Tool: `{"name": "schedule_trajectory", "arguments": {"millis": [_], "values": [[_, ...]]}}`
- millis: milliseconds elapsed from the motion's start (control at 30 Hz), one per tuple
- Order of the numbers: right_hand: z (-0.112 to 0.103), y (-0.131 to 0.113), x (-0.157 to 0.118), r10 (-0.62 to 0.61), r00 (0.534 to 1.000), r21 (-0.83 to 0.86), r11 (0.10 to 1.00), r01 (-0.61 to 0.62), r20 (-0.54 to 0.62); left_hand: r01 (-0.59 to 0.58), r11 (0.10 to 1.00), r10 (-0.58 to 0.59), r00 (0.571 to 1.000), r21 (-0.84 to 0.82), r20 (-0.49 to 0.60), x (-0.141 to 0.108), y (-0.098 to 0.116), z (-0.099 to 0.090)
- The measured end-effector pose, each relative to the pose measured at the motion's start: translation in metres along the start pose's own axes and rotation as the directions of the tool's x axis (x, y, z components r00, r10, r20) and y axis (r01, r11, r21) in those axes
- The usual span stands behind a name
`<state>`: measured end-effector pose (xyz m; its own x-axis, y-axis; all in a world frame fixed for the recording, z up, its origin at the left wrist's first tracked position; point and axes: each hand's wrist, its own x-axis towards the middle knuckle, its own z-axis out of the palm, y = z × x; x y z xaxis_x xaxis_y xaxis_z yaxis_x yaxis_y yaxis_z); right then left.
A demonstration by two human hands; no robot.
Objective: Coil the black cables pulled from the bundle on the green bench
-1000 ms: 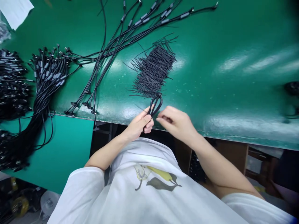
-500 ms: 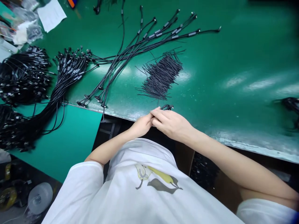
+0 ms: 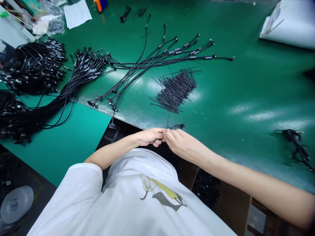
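Both of my hands meet in front of my body at the table's near edge. My left hand [image 3: 150, 136] is closed around a folded black cable [image 3: 177, 127], whose looped end and connector show beyond my right fingers; a bit also shows under the left fingers. Pinched against it, my right hand [image 3: 180, 142] has its fingertips together at a thin black twist tie [image 3: 168, 120] that sticks up between the hands. Most of the cable is hidden by my fingers. Just beyond lies a pile of black twist ties [image 3: 176, 91].
Several loose black cables [image 3: 137, 70] lie stretched across the green table [image 3: 233, 91]. Large cable bundles [image 3: 83, 72] are heaped at the left. A tied cable [image 3: 296, 144] lies at the right, a white package [image 3: 290, 26] at the back right, and a paper sheet [image 3: 77, 14] at the back left.
The camera view has shifted, bringing the white package and more of the right-hand cable into sight. My right fingers have moved from lying over the left ones to a pinch beside them.
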<state>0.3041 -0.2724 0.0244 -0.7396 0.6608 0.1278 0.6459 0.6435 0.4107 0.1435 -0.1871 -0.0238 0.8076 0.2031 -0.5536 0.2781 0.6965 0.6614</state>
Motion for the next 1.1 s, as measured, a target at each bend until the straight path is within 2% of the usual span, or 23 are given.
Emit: {"name": "schedule_trajectory", "arguments": {"millis": [67, 200, 367, 500, 567, 667, 767, 833, 867, 933, 1000, 1033, 1067, 1100], "values": [[-0.001, -0.003, 0.002, -0.011, 1.0, -0.03, 0.999, 0.011, 0.005, 0.007, 1.0, -0.007, 1.0, -0.008, -0.007, 0.0, -0.002, -0.001], [0.003, -0.002, 0.007, -0.039, 0.999, 0.036, 0.999, 0.04, -0.015, 0.005, 1.0, -0.005, 1.0, -0.013, -0.019, 0.0, -0.008, -0.001], [0.007, 0.004, 0.01, -0.082, 0.995, 0.003, 0.997, 0.082, -0.059, -0.011, 0.995, 0.006, 0.999, -0.1, -0.045, -0.005, -0.009, 0.001], [0.014, -0.002, 0.008, -0.036, 0.995, 0.027, 0.999, 0.038, -0.092, -0.084, 0.993, 0.073, 0.99, -0.085, -0.123, -0.006, -0.012, 0.006], [0.021, -0.007, 0.006, 0.003, 0.996, 0.051, 0.999, 0.002, -0.092, -0.132, 0.991, 0.124, 0.972, -0.028, -0.198, -0.005, -0.015, 0.008], [0.027, -0.01, 0.005, 0.09, 0.994, 0.085, 0.993, -0.084, -0.07, -0.223, 0.965, 0.256, 0.916, 0.136, -0.309, 0.0, -0.022, 0.01], [0.028, -0.005, 0.006, 0.281, 0.959, 0.24, 0.934, -0.265, -0.035, -0.331, 0.918, 0.39, 0.859, 0.221, -0.333, 0.006, -0.026, 0.011], [0.028, -0.002, 0.009, 0.471, 0.882, 0.407, 0.805, -0.432, 0.007, -0.436, 0.873, 0.487, 0.791, 0.217, -0.37, 0.011, -0.024, 0.011], [0.028, -0.001, 0.01, 0.569, 0.822, 0.503, 0.701, -0.506, 0.035, -0.496, 0.842, 0.537, 0.746, 0.21, -0.393, 0.013, -0.021, 0.011], [0.03, -0.003, 0.014, 0.73, 0.673, 0.703, 0.418, -0.575, 0.117, -0.59, 0.784, 0.613, 0.684, 0.194, -0.396, 0.015, -0.013, 0.009], [0.035, -0.008, 0.015, 0.798, 0.531, 0.862, 0.03, -0.507, 0.284, -0.627, 0.752, 0.655, 0.677, 0.204, -0.336, 0.011, -0.003, 0.006], [0.039, -0.011, 0.015, 0.78, 0.484, 0.884, -0.182, -0.431, 0.397, -0.626, 0.742, 0.669, 0.68, 0.238, -0.299, 0.007, 0.001, 0.005], [0.042, -0.013, 0.014, 0.732, 0.461, 0.861, -0.368, -0.352, 0.501, -0.616, 0.726, 0.687, 0.676, 0.308, -0.267, 0.002, 0.004, 0.004], [0.046, -0.015, 0.012, 0.67, 0.458, 0.81, -0.512, -0.285, 0.584, -0.594, 0.692, 0.709, 0.667, 0.409, -0.23, -0.004, 0.006, 0.004]]}}
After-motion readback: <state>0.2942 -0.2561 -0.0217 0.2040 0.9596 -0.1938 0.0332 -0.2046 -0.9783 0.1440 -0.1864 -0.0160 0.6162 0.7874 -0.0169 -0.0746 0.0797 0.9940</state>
